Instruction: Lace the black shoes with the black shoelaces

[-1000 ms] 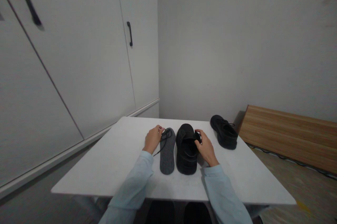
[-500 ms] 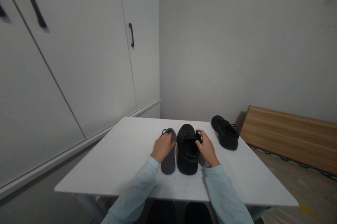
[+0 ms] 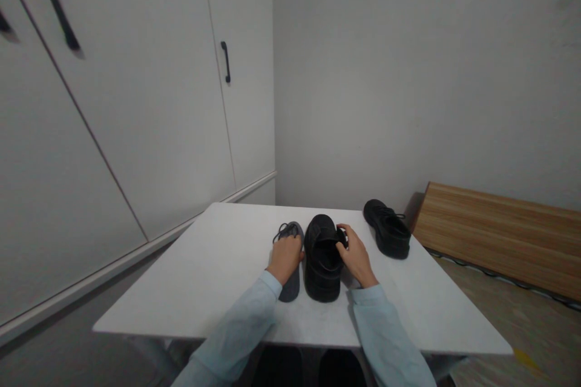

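Observation:
A grey insole (image 3: 290,293) lies lengthwise on the white table (image 3: 204,278), with a loop of dark shoelace (image 3: 287,229) at its far end. Over the insole's middle, my left hand (image 3: 287,258) is closed, fingers curled down; what they grip is hidden. Just right of it stands a black shoe (image 3: 322,287), toe pointing away and its opening towards me. My right hand (image 3: 354,257) pinches the right side of that shoe's opening, thumb inside and fingers outside.
Another black laced shoe (image 3: 388,232) stands at the table's back right. Beyond the right edge leans a wood-grain board (image 3: 494,235). White cabinets (image 3: 149,102) with black handles line the left, and a grey wall (image 3: 385,72) rises behind.
My left hand has drawn slightly towards me along the insole and its fingers have curled in, showing more of the lace. The right hand stays on the shoe.

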Tool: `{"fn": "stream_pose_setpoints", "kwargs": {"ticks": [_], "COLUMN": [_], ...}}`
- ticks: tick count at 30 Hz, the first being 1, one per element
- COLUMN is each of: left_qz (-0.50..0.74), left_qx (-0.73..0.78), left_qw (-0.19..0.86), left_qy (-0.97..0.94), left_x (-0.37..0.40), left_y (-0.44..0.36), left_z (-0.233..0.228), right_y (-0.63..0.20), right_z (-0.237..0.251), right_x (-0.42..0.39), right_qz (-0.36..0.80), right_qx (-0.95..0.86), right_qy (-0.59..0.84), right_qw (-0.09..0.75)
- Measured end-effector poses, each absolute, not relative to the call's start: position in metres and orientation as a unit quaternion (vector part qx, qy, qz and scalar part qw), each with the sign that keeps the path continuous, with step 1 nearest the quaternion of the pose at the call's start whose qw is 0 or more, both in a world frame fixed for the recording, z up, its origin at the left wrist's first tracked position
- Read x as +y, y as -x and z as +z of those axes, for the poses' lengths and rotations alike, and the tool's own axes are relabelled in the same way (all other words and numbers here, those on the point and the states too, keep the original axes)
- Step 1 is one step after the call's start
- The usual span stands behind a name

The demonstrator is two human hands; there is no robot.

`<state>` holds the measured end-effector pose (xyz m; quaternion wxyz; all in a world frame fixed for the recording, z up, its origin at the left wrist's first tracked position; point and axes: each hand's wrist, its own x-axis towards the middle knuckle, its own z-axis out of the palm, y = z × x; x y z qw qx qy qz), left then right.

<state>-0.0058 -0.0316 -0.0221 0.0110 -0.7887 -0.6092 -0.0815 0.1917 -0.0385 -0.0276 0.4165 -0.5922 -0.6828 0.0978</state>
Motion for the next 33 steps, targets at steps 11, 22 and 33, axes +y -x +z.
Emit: {"fn": "stream_pose_setpoints", "kwargs": {"ticks": [11,22,33], "left_qz": [-0.222,-0.405,-0.271], "left_qx": [-0.593,-0.526,-0.438], "left_qw": [-0.075,-0.158,-0.106], "left_qy": [0.770,0.731,0.851], "left_x": [-0.034,-0.067,-0.056], "left_y": [0.011,-0.003,-0.017], "left_z": [0.002,0.036,0.041], "right_y": [-0.192,-0.191,-0.194], "right_z": [-0.024,-0.024,-0.030], "right_x": [-0.040,-0.041,-0.036], "right_qz": [0.111,0.110,0.121], "right_qx": [-0.678,-0.678,-0.685], "right_qy": [0.601,0.602,0.586], "right_qw": [0.408,0.407,0.415]}}
